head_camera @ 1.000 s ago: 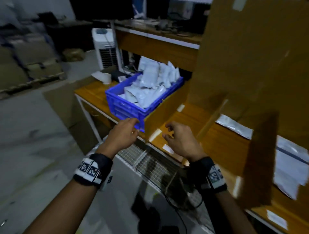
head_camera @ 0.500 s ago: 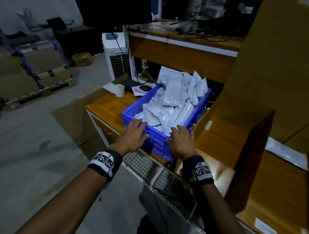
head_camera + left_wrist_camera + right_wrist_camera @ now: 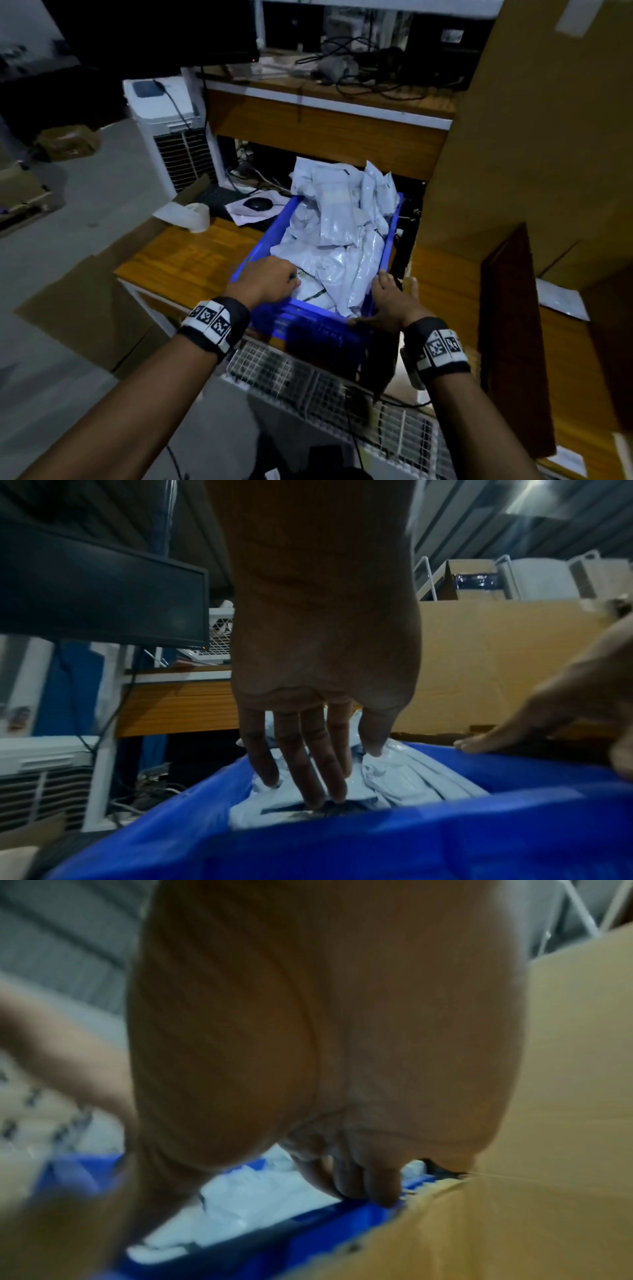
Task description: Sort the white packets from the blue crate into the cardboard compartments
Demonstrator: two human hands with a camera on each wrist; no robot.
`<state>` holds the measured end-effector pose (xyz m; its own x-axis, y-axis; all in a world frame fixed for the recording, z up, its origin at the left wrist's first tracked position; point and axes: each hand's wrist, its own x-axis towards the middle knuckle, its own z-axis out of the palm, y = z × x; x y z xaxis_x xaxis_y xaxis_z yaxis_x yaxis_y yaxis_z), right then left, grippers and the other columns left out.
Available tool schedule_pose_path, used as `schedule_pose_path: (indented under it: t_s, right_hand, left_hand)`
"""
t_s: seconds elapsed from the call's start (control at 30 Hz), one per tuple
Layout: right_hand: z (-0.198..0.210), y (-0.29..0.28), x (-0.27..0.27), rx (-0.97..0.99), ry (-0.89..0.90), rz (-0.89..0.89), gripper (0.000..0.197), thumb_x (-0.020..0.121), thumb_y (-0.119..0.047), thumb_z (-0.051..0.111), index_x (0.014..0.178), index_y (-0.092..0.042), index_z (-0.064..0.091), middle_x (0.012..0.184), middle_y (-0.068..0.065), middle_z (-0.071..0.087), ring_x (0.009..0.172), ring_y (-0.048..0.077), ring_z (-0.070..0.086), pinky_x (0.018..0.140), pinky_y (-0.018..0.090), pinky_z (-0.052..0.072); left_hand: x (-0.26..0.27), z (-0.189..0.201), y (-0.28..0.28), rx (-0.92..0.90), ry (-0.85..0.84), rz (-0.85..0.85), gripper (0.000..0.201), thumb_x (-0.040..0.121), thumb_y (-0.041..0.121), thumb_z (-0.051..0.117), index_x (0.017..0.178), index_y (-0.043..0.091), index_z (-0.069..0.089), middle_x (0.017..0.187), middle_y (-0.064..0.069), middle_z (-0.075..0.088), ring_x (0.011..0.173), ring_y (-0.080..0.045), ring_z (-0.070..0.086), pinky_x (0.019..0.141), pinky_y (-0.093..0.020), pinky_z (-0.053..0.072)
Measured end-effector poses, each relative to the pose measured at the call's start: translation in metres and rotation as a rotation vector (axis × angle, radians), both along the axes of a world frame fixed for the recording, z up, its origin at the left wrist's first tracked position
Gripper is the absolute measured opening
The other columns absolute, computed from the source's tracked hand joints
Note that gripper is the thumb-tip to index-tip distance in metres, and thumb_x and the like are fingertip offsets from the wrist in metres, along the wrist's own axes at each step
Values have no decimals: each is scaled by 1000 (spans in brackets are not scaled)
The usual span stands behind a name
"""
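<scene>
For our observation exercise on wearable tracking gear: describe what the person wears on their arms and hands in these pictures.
Both forearms are bare, with no sleeves in view, and neither the left hand nor the right hand has a glove. Each wrist carries a black band: the left wristband and the right wristband both bear white square tags printed with black pixel-like marker patterns. No rings show.

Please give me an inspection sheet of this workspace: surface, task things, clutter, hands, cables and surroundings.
Surface: wooden desk bearing the crate.
Job's things: blue crate heaped with white packets; cardboard compartments to its right, one packet lying inside.
Clutter: paper roll, mouse.
Hands: left hand, fingers down on the packets; right hand resting on the crate's right rim.
Cables: tangle on the upper shelf.
Surroundings: monitor, white cooler unit, wire mesh rack.
</scene>
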<state>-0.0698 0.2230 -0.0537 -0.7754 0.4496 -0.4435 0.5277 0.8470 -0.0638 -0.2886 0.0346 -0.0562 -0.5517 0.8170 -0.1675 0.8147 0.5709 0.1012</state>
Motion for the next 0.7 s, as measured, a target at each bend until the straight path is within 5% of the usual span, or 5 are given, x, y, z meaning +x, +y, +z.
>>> schedule_pose_path:
  t_s: [0.1,0.3,0.5,0.6,0.7]
  right_hand:
    - [1,1,-4,-4,-34,-30,138,76,-88,62,168,-7,-3,176,11,-12,163,26,-8,121,68,-16]
    - [6,-1,-12,-7,-101,-91,143,73,-83,71,168,-7,-3,177,8,-13,164,24,-7,120,72,-11]
    - [7,-4,-10,-8,-109,-128,145,70,-85,71,168,-13,-7,176,2,-15,163,23,-8,122,72,-9]
    - [10,-2,-14,-9,-141,-133,146,69,-84,72,168,-13,-9,176,2,-16,163,24,-8,122,72,-8]
    - [9,-1,-15,1,-169,-130,144,71,-83,72,168,-13,-10,176,2,-17,163,24,-8,122,72,-7]
  left_hand:
    - [-21,3,24,24,-108,2,28,97,54,57,110,31,68,120,-3,72,118,-31,63,93,-45,55]
    - [-51,7,83,214,-386,149,52,97,48,67,131,9,59,135,-13,64,123,-34,61,92,-37,50]
    - [-68,-3,131,502,-814,376,95,69,80,74,127,5,68,123,-14,74,111,-35,71,95,-42,59]
    - [-64,-5,145,605,-934,399,77,69,67,84,124,15,71,121,-4,76,111,-29,72,103,-47,58]
    - [-52,1,144,599,-954,416,45,86,45,84,113,13,67,128,-18,73,118,-38,69,102,-50,58]
